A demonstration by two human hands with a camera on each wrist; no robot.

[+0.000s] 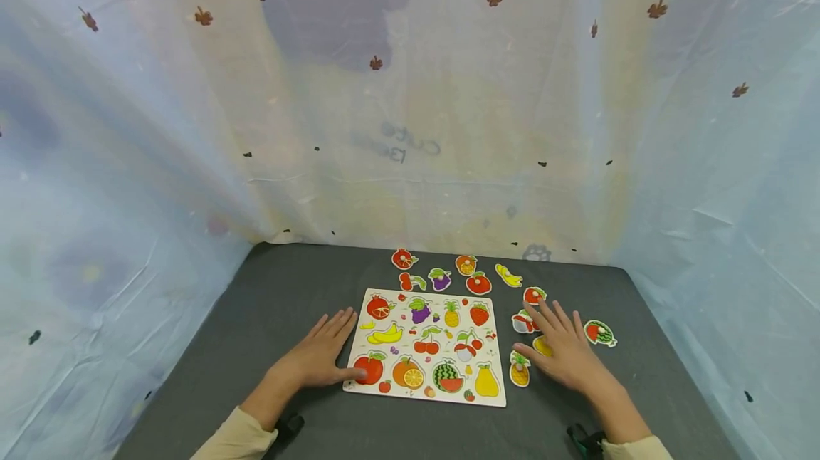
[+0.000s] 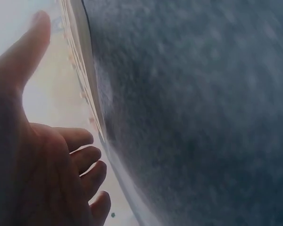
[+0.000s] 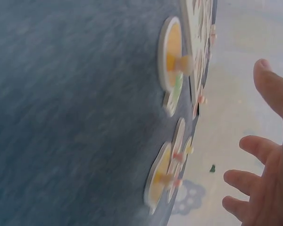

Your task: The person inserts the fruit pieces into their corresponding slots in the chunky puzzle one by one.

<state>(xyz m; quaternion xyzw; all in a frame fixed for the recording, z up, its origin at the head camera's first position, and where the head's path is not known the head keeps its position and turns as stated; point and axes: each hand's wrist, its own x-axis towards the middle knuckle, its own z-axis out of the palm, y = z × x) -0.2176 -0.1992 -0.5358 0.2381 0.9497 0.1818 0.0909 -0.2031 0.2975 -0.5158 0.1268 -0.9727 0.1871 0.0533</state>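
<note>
A white fruit puzzle board (image 1: 416,303) lies on the dark table. My left hand (image 1: 323,352) is at its left edge, fingers extended and thumb over the apple picture; the left wrist view shows this hand (image 2: 52,165) holding nothing. On the right, my right hand (image 1: 564,353) has its fingers spread over the loose pieces, partly covering a yellow piece (image 1: 542,346). Beside its thumb lies a pineapple piece (image 1: 519,369), with a knob (image 3: 183,64) visible in the right wrist view. A red-and-white fruit piece (image 1: 523,322) and a strawberry piece (image 1: 533,295) lie by the fingertips.
A watermelon piece (image 1: 600,333) lies right of the right hand. Behind the board are pomegranate (image 1: 403,258), cherry (image 1: 416,283), grape (image 1: 439,279), orange (image 1: 465,265), apple (image 1: 478,283) and banana (image 1: 508,275) pieces. Patterned curtains (image 1: 448,111) stand around the table (image 1: 288,275).
</note>
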